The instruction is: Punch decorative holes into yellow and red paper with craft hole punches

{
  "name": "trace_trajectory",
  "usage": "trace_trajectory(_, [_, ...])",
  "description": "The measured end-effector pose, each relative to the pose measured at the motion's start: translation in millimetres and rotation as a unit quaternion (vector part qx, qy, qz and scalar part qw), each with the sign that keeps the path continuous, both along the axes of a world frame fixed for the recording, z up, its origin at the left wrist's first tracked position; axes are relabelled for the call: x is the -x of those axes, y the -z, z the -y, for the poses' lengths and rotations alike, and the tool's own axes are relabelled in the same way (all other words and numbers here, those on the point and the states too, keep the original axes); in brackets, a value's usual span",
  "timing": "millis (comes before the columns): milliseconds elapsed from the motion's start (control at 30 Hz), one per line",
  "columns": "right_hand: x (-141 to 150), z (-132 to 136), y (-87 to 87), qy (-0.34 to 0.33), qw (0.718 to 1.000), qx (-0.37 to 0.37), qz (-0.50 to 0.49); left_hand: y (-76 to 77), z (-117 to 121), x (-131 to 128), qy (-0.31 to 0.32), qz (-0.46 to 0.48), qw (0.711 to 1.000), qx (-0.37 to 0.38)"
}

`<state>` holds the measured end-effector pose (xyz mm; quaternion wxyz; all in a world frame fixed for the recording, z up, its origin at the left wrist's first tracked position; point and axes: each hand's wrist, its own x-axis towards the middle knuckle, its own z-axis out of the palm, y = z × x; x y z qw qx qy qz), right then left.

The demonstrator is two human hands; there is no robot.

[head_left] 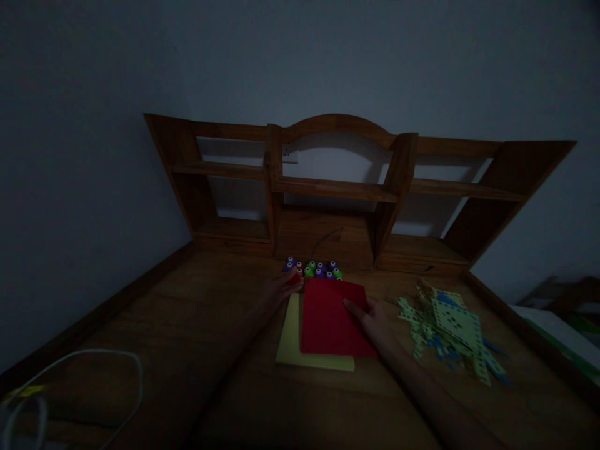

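Observation:
A red sheet [330,325], which looks like paper or thin card, lies at an angle over a pale yellow pad or stack of sheets [289,340]. My right hand [374,320] grips the red sheet at its right side, thumb on top and the other fingers mostly hidden. Near the sheet's upper left corner, my left hand [280,287] is closed around a small red object [294,279]; its kind is too dark to make out. Just beyond the sheet sit several small purple, green and red toys with big round eyes [320,270].
To the right lies a loose heap of pale green and blue perforated building pieces [457,322]. A wooden shelf unit [328,187] stands along the back of the wooden desk [197,312]. At lower left a white cable [105,352] curls. The room is dim.

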<state>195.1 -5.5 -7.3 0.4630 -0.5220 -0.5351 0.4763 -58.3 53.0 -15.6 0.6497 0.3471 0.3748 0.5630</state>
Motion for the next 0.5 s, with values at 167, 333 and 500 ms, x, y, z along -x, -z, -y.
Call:
trace_trajectory(167, [2,1,-3.4,0.002,1.0,-0.006,0.01,0.9,-2,2,-0.016,0.017,0.999,0.031])
trace_trajectory(333, [3,1,-3.3,0.007,1.0,-0.015,0.018,3.4,-7,5,0.0,0.015,0.998,0.058])
trace_trajectory(500, [2,1,-1.6,0.003,1.0,-0.002,0.007,6.2,-11,8,0.011,0.029,0.996,0.079])
